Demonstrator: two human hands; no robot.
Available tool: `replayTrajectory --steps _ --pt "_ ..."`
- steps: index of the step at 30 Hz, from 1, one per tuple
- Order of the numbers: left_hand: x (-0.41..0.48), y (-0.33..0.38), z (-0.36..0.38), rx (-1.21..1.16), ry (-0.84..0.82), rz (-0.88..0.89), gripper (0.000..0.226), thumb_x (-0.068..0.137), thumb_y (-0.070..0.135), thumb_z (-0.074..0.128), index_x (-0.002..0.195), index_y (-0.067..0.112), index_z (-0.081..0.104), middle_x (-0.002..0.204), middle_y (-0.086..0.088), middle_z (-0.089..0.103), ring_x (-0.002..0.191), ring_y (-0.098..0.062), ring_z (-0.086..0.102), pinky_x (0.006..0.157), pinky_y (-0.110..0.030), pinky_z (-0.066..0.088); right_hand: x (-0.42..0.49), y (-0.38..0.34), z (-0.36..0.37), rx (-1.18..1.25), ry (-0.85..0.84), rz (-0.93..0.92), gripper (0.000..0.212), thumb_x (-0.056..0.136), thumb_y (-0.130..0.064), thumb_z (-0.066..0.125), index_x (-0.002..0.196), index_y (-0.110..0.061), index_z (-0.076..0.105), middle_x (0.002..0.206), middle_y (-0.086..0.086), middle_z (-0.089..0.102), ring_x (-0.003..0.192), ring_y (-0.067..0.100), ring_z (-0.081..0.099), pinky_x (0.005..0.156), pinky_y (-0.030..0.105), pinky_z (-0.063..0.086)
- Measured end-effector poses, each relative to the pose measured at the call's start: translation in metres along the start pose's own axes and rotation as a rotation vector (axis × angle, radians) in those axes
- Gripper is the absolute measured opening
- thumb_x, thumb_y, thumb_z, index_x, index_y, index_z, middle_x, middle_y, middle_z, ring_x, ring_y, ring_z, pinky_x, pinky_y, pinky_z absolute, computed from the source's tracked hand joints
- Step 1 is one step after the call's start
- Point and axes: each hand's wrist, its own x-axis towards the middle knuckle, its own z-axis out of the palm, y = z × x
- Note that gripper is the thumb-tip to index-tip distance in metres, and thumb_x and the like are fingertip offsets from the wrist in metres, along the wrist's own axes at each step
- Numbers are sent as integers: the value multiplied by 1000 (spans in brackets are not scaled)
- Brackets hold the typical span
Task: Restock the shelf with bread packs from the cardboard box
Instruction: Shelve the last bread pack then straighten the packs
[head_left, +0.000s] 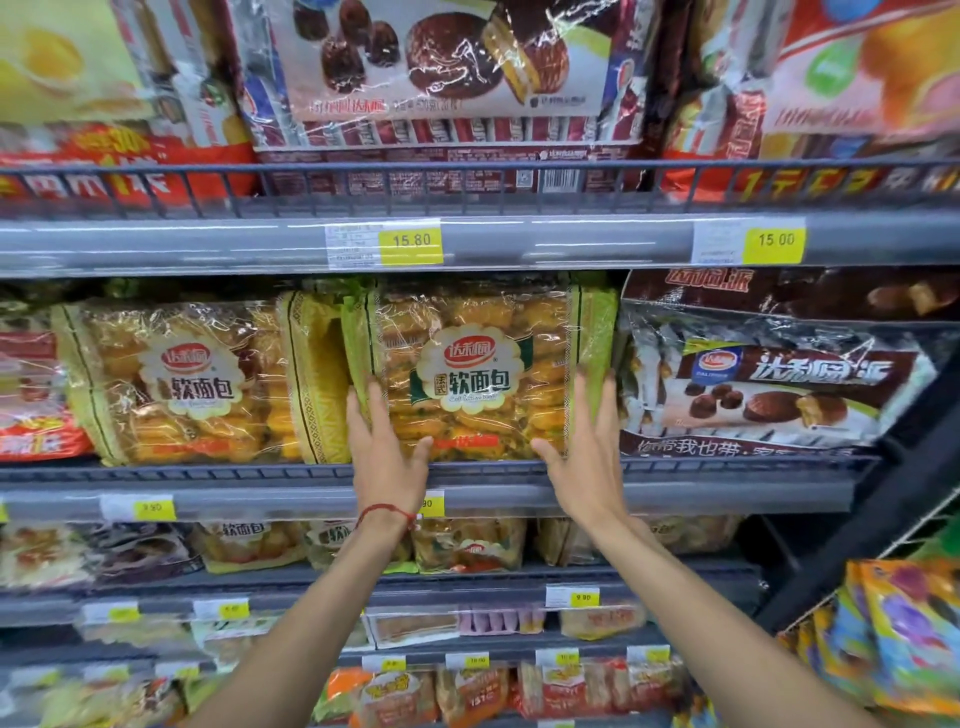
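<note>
On the middle shelf (208, 499), my left hand (387, 452) and right hand (587, 457), fingers straight and spread, press flat against the green-edged bread pack (470, 322) standing upright.

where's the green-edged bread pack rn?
Head view, centre: green-edged bread pack on the middle shelf, between the yellow-edged bread pack at left and chocolate pie bag at right; left hand and right hand flat against it.
</note>
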Motion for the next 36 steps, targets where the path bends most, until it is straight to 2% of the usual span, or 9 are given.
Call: replayTrajectory --steps 3,9,12,17,23,26,30,34,36 --pt "6 6 5 30 -2 -30 98 86 22 75 158 15 8 165 -11 4 152 -28 12 113 -29 13 11 2 2 -103 -60 0 104 96 -32 69 162 -32 -12 168 6 -27 158 33 -9 127 53 11" --pt "13 10 8 69 -23 -25 99 83 25 78 155 4 14 162 -15 11 147 -32 25 117 -35 22 22 11 6 -151 -15 -52 111 95 -35 69 159 -35 -22 167 9 -28 157 36 1 124 51 25" --pt "15 5 7 103 -32 30 97 83 27 78 154 1 16 160 -17 14 145 -33 28 114 -30 23 22 13 8 -137 9 -77 110 95 -36 70 159 -37 -19 169 8 -23 156 36 4 121 52 31" --pt "16 -4 2 143 -32 75 99 83 37 77 154 3 15 159 -15 14 146 -33 25 114 -34 27 17 8 9 -98 27 -35 105 94 -27 73 163 -34 -5 170 6 -20 157 33 -1 126 52 18" --pt "20 -21 -10 105 -21 167 90 83 38 76 151 11 22 157 -12 14 138 -36 37 107 -40 41 -7 -22 33 -30 168 -8 66 99 -18 65 156 -26 33 171 5 -14 158 26 -14 126 58 8" --pt "21 -31 -29 14 3 266 71 90 33 67 149 19 29 157 -7 17 132 -29 40 103 -33 40 -22 -56 56 -3 273 -98 51 95 -14 66 142 -25 49 170 1 7 158 25 2 126 50 10" --pt "32 -61 -68 -117 -11 448 50 94 15 58 141 21 42 137 3 37 113 -10 49 88 -7 36 -40 -117 100 124 218 -172 39 95 -9 63 131 -22 57 150 -2 39 144 17 29 120 37 26" --pt "50 -103 -113 -169 32 463 36 95 8 55 129 19 50 124 6 46 104 6 47 83 -23 48 -42 -170 137 230 140 -201 30 101 -13 57 130 -18 60 131 -6 56 124 13 48 109 35 39" --pt "64 -125 -134 -146 92 434 34 94 6 55 126 17 52 123 3 50 109 -2 48 91 -30 47 -36 -194 148 287 82 -132 30 104 -20 55 134 -21 59 131 -9 59 122 11 53 108 36 44"
